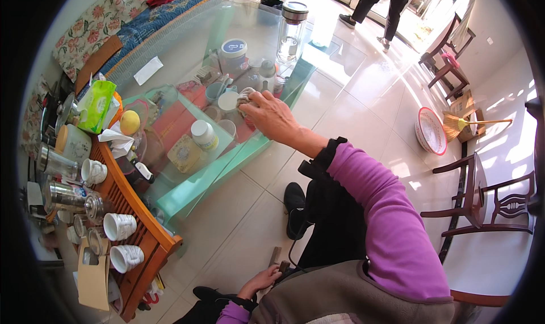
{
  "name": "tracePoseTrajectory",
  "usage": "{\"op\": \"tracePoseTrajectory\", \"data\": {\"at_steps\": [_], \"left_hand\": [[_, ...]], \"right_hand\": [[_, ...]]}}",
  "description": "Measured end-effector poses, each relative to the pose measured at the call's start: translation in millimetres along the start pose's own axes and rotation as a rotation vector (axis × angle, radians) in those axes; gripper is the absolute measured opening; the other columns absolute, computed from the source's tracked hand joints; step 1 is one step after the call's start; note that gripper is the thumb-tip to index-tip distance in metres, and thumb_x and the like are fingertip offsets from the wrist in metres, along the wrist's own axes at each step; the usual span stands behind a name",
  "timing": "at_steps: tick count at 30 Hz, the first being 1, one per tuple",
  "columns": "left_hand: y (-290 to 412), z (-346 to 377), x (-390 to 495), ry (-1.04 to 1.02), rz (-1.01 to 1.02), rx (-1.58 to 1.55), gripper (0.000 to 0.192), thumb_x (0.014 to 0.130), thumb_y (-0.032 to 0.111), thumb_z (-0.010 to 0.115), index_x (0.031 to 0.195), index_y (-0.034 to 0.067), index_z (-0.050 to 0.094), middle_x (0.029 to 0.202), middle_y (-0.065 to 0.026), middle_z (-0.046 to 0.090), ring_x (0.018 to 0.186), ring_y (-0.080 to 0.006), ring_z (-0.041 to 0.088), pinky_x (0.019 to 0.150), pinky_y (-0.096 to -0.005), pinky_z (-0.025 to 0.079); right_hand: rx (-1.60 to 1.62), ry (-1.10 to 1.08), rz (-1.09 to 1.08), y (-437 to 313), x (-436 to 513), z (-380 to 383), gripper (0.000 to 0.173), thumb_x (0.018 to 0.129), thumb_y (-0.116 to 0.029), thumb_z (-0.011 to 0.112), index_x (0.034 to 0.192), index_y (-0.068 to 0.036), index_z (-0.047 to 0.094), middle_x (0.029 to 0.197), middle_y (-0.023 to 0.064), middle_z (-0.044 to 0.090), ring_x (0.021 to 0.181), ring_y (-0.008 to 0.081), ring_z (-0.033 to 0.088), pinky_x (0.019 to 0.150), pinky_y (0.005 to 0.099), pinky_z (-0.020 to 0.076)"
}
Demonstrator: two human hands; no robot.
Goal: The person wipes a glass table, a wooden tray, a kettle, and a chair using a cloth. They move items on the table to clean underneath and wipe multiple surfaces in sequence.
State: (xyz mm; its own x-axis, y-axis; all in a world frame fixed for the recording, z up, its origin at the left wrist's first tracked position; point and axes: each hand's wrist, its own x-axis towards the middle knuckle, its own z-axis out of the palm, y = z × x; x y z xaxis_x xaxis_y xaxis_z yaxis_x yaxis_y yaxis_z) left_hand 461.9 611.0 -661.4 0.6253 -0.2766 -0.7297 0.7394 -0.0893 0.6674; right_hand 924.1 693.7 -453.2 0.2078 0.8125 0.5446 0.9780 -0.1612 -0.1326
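My right hand [270,113] reaches out over the glass coffee table [204,196], gripping a bunched light cloth [245,97]. The cloth is at the glass top, and small jars and cups show through around it. A white plastic bottle [204,134] with a white cap sits to the left of this hand. Beyond it stands a clear glass tumbler [293,32] with a metal lid. Low near my lap, my left hand [266,277] is beside a brown wooden piece [284,266]; whether the fingers hold it is unclear.
A slatted wooden tea tray [151,243] carries white cups [120,227] and glass jars. Near it are a green tissue pack [97,105] and a yellow fruit [130,122]. Wooden chairs [477,192], a red-rimmed basin [431,131] and a broom [453,126] stand right. A person [385,5] is by the door.
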Motion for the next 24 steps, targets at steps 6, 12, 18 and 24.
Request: {"op": "tracePoseTrajectory", "data": {"at_steps": [6, 12, 18, 24], "left_hand": [[35.5, -29.3, -114.2, 0.390, 0.073, 0.182, 0.044, 0.099, 0.029, 0.063, 0.137, 0.006, 0.059, 0.128, -0.0209, 0.067, 0.118, -0.0363, 0.065, 0.098, -0.0426, 0.051], [21.9, -10.9, -247.5, 0.948, -0.124, 0.116, 0.029, 0.097, 0.015, 0.064, 0.122, 0.000, 0.066, 0.122, -0.0190, 0.069, 0.115, -0.0326, 0.066, 0.098, -0.0415, 0.051], [-21.3, 12.4, -363.6, 1.520, -0.261, 0.502, 0.033, 0.103, 0.023, 0.060, 0.122, -0.002, 0.069, 0.120, -0.0242, 0.070, 0.113, -0.0423, 0.064, 0.102, -0.0476, 0.049], [-30.5, 65.4, -349.1, 1.994, -0.542, 0.688, 0.033, 0.103, 0.025, 0.063, 0.116, -0.004, 0.071, 0.119, -0.0258, 0.070, 0.111, -0.0426, 0.066, 0.103, -0.0487, 0.050]], "right_hand": [[-0.132, -0.181, 0.191, 76.7, -20.8, -28.7, 0.035, 0.095, -0.020, 0.064, 0.129, -0.024, 0.064, 0.121, 0.0029, 0.063, 0.112, 0.0311, 0.058, 0.093, 0.0391, 0.0520], [-0.291, -0.176, 0.478, 180.4, -26.5, -46.8, 0.047, 0.091, -0.002, 0.056, 0.133, -0.019, 0.065, 0.129, 0.0085, 0.065, 0.109, 0.0364, 0.060, 0.093, 0.0418, 0.0529], [-0.342, -0.146, 0.498, 226.4, -8.3, -45.8, 0.050, 0.089, 0.005, 0.052, 0.132, -0.017, 0.066, 0.129, 0.0085, 0.066, 0.111, 0.0377, 0.060, 0.095, 0.0439, 0.0517], [-0.212, -0.242, 0.307, 255.1, 8.8, -43.4, 0.046, 0.093, 0.003, 0.053, 0.130, -0.019, 0.069, 0.135, 0.0031, 0.066, 0.108, 0.0320, 0.060, 0.101, 0.0385, 0.0487]]}}
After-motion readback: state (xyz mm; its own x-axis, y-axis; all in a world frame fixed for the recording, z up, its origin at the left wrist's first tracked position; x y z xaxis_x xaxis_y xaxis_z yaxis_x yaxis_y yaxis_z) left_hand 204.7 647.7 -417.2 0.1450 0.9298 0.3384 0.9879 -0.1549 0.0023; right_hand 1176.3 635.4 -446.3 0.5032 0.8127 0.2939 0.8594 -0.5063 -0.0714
